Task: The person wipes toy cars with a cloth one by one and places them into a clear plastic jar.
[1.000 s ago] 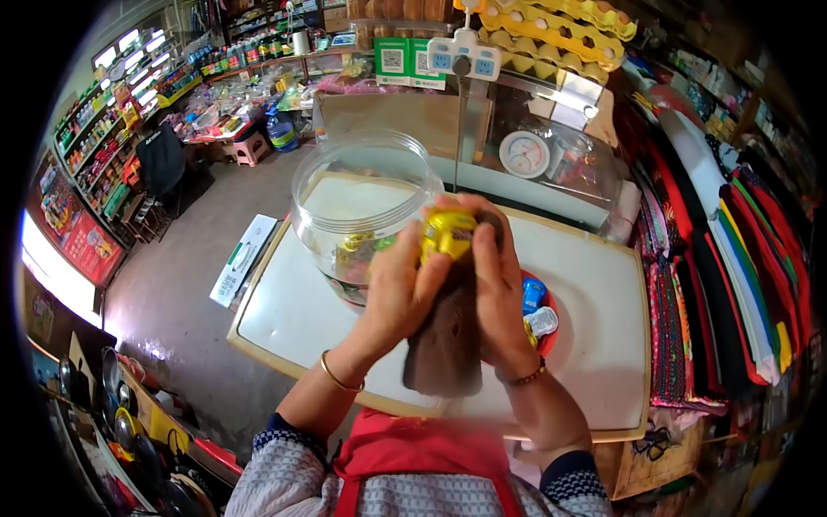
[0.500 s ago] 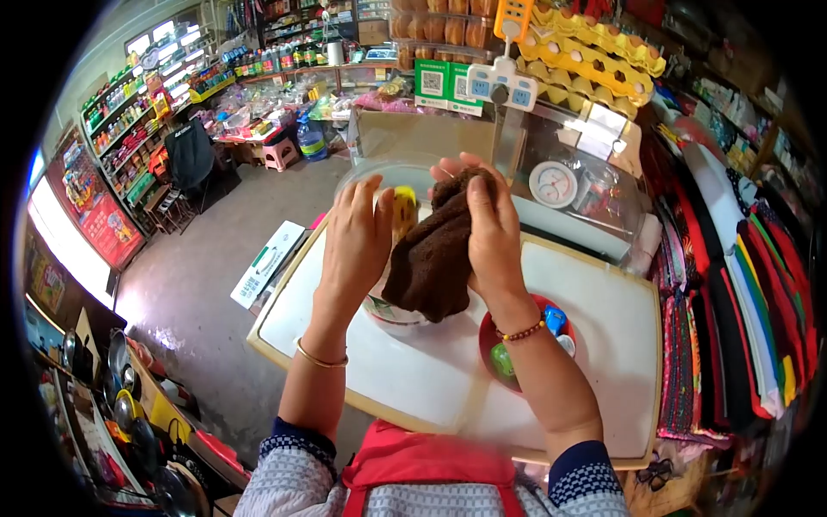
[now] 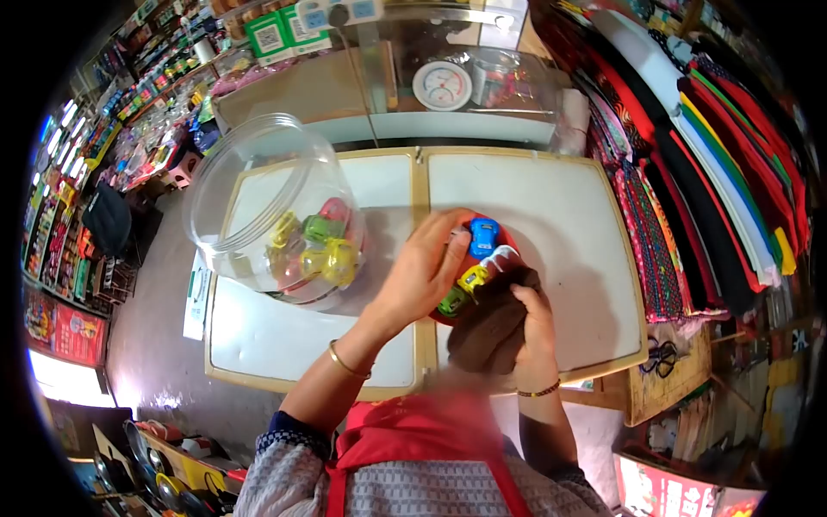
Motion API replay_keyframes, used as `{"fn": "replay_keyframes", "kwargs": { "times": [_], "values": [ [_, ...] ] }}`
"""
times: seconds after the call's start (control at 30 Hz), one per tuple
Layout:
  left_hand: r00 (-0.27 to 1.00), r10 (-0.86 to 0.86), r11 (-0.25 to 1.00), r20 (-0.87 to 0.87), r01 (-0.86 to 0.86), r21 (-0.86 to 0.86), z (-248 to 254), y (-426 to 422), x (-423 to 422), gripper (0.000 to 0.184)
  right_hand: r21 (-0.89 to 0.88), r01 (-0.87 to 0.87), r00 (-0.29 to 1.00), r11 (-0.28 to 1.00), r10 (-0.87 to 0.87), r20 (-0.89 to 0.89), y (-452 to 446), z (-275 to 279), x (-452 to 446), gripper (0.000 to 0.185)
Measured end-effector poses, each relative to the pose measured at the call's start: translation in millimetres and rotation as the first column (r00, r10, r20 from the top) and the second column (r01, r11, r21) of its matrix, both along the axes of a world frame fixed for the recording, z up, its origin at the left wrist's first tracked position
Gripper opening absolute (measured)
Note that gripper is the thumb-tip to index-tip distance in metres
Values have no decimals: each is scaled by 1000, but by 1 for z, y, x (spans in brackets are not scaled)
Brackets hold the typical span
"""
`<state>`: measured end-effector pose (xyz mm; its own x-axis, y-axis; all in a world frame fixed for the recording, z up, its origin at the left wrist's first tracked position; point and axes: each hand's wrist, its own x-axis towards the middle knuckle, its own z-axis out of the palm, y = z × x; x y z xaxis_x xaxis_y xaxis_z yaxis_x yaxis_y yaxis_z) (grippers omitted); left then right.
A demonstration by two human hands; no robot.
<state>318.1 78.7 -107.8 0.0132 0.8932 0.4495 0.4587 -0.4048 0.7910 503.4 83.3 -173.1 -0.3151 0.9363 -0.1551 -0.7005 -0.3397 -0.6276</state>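
A brown cloth (image 3: 489, 332) is gripped by my right hand (image 3: 536, 323) at the near edge of a red dish (image 3: 508, 231). In the dish lie a blue toy car (image 3: 483, 237), a yellow one (image 3: 473, 277), a green one (image 3: 451, 301) and a whitish one (image 3: 500, 258). My left hand (image 3: 425, 267) reaches over the dish's left side, fingers bent beside the blue car; whether they hold anything is hidden. To the left, a clear plastic jar (image 3: 267, 198) leans on its side with several toy cars (image 3: 323, 250) inside.
A white table with wooden trim (image 3: 419, 185) carries these things. Behind it stand a glass case and a round dial (image 3: 442, 85). Folded fabrics (image 3: 689, 172) hang at the right. A white box (image 3: 196, 297) shows at the table's left edge.
Both hands have come down from in front of the jar to the red dish, the cloth moving with my right hand. The yellow toy is out of my left hand. The view has tilted down.
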Motion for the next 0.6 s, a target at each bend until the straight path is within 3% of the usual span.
{"fn": "replay_keyframes", "kwargs": {
  "times": [0.03,0.1,0.13,0.27,0.3,0.37,0.4,0.6],
  "values": [
    [993,-60,988,102,74,-135,-13,7,12,30,15,51,999,999,-51,-18,-2,3,10,41],
    [955,-134,962,263,190,-199,-48,28,31,36,-10,182,981,983,-180,72,-2,-2,27,42],
    [978,-133,958,158,168,-232,-56,30,35,40,-15,194,979,981,-192,72,-3,-3,33,42],
    [982,-128,866,142,180,-466,-70,38,54,39,-110,200,955,974,-169,243,-3,-16,43,44],
    [981,-133,862,143,186,-471,-78,40,55,39,-113,179,939,977,-135,315,-1,-20,45,44],
    [985,-160,950,-59,138,-280,-99,45,56,40,-92,195,908,977,-144,394,1,-13,37,44],
    [985,-163,949,-57,141,-283,-101,46,58,40,-65,202,871,977,-148,469,2,-10,32,44],
    [983,-90,955,-159,40,-295,-115,49,64,47,-20,153,853,988,-122,507,12,-13,17,49]
  ]
}}
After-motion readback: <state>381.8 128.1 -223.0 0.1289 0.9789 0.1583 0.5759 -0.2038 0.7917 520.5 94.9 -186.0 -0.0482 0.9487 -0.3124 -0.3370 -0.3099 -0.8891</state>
